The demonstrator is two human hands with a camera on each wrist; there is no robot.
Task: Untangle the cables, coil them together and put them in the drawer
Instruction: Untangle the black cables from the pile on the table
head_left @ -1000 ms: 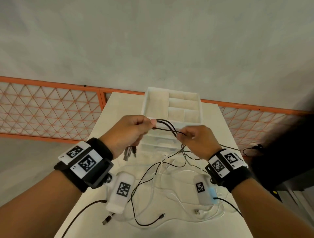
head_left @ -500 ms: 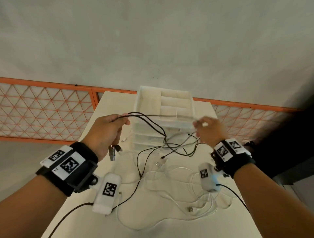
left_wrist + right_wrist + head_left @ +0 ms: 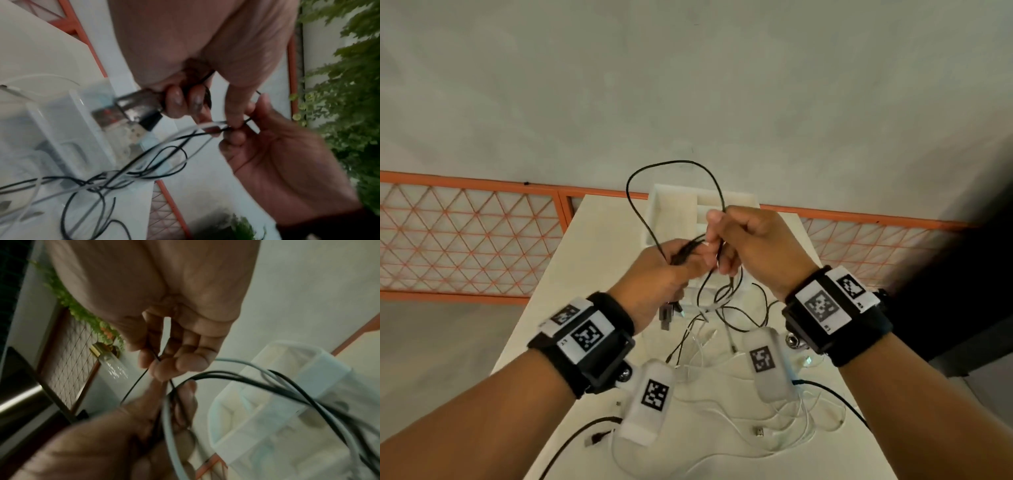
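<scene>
Coiling the black cable above a loose tangle on the tabletop

Nearest, white cables lie slack and looped on the tabletop, with stray plugs among them. Above these, the left hand has its fingers curled round gathered turns of the black cable, its USB plugs hanging below the fist. Touching it, the right hand pinches a strand of the same cable between thumb and fingers, and a tall loop arches up between the two hands. Beyond stands the white drawer unit, its top tray open. The cables look light, thin and limp, likely to snag one another; better held at the gathered turns or near a plug than mid-strand.
</scene>
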